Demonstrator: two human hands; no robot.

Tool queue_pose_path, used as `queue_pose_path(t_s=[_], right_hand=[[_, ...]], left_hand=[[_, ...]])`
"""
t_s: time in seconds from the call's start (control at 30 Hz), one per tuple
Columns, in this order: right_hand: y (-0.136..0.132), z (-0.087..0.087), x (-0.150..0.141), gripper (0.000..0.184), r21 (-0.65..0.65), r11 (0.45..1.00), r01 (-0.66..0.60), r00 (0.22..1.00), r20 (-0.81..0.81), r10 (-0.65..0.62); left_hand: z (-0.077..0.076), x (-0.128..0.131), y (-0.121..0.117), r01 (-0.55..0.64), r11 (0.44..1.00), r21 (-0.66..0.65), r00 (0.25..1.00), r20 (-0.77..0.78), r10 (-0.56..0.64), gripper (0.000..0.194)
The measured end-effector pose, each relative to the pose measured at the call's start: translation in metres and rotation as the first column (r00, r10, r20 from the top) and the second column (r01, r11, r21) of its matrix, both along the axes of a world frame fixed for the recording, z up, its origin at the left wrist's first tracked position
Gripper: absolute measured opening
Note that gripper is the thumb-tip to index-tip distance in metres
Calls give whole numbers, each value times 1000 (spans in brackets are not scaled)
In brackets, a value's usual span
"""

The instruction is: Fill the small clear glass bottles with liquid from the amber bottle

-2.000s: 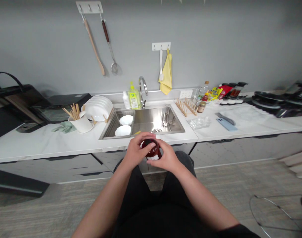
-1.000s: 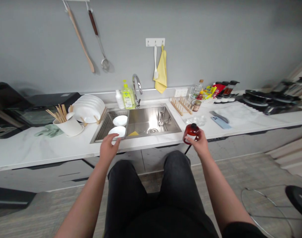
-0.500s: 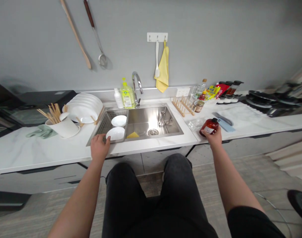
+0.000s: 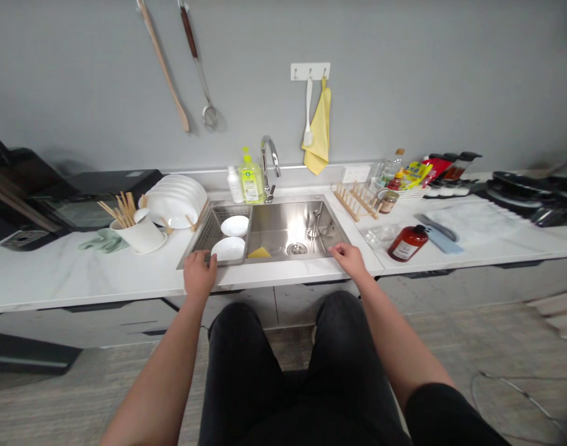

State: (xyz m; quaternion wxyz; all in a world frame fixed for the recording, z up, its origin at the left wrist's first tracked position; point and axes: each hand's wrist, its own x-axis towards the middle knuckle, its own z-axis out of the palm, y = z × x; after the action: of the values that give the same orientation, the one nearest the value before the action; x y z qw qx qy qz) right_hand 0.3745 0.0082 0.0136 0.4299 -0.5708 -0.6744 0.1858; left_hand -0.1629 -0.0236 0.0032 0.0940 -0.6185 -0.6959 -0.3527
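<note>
My left hand (image 4: 200, 274) rests at the front left corner of the sink (image 4: 283, 261), closed around its edge; a small dark patch shows by the thumb, too hidden to name. Just right of it, a white bowl (image 4: 228, 249) sits in the wire drain basket (image 4: 207, 230), with a second white bowl (image 4: 235, 225) behind. My right hand (image 4: 350, 259) is over the sink's front right rim, fingers loosely bent and nothing visible in them. To its right, an amber bottle (image 4: 408, 243) with a black cap and white label stands on the counter, apart from the hand.
A yellow sponge (image 4: 259, 253) lies in the sink under the faucet (image 4: 269, 167). Green dish soap (image 4: 250, 179) and a white bottle (image 4: 235, 184) stand behind. White plates (image 4: 178, 201) and a chopstick holder (image 4: 139, 234) are left; a wooden rack (image 4: 356, 201) and blue phone-like object (image 4: 443, 240) are right.
My right hand has let go of the amber bottle and moved left to the sink's rim. The bottle stays on the counter. My left hand keeps its place; the view has shifted slightly.
</note>
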Motion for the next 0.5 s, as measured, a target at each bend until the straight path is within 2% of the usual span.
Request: queue_pose_path(t_s=[0.13, 0.33, 0.43, 0.5], right_hand=[[2, -3, 2, 54, -30, 1000, 2, 999, 45, -1], [0, -3, 4, 51, -11, 1000, 10, 1000, 5, -10], [-11, -8, -1, 57, 45, 994, 99, 995, -39, -97], [-26, -14, 4, 55, 110, 964, 242, 967, -103, -231]], left_hand=[[-1, -1, 1, -7, 1000, 3, 1000, 4, 7, 43], [-4, -1, 2, -18, 1000, 11, 1000, -3, 18, 45], [-3, -1, 1, -19, 1000, 11, 1000, -1, 19, 45], [-2, -1, 0, -16, 1000, 11, 1000, 0, 16, 44]])
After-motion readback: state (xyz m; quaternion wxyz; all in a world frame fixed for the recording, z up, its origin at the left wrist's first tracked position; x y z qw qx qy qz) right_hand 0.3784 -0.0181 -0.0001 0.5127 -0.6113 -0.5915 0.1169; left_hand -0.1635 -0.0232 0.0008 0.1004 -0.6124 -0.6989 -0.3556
